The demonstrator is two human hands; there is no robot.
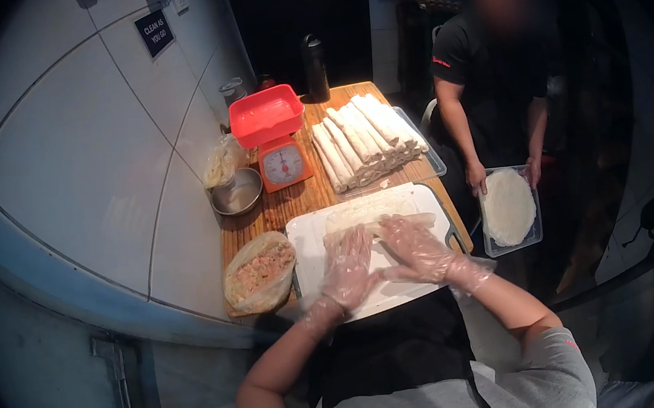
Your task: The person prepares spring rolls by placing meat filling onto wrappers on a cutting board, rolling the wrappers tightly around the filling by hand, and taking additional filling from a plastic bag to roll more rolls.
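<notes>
On the white cutting board [315, 245] lies a thin pale wrapper sheet [368, 212], with a rolled edge [421, 220] along its near side. My left hand [350, 269], in a clear plastic glove, lies with fingers extended on the left part of the roll. My right hand [416, 254], gloved the same way, rests on the roll's right part with its fingers spread. Both thumbs point inward, close together. Left of the board sits an open plastic bag of pinkish filling [261, 273].
Stacked white rolls [364, 140] lie on a tray behind the board. An orange scale [284, 163] with a red pan [266, 115], a metal bowl [237, 192] and a black bottle [315, 70] stand nearby. At right, a person holds a container of round wrappers [510, 207].
</notes>
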